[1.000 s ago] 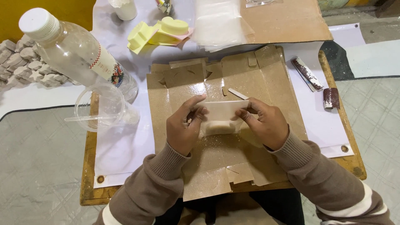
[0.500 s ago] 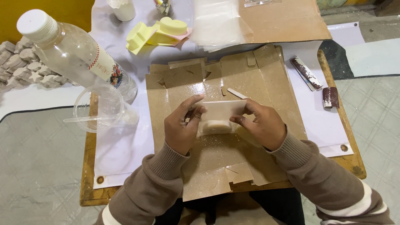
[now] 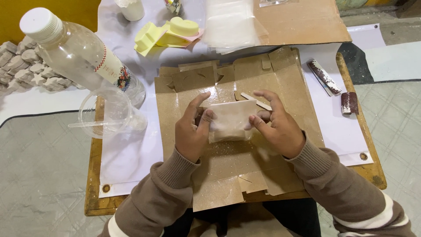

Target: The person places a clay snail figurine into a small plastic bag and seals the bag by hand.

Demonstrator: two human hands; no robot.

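Between left hand [image 3: 191,134] and right hand [image 3: 277,127], both pinching: pale, whitish rectangular block [image 3: 231,120] (smooth, slightly glossy).

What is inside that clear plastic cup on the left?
In the clear plastic cup a thin pale stick lies across. Any liquid or residue inside cannot be made out.

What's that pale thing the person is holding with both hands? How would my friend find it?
Look at the flattened brown cardboard spread over the wooden board. Over its middle, the left hand and right hand pinch a pale block between their fingertips. It is whitish and roughly rectangular, unlike the yellow foam shapes farther back.
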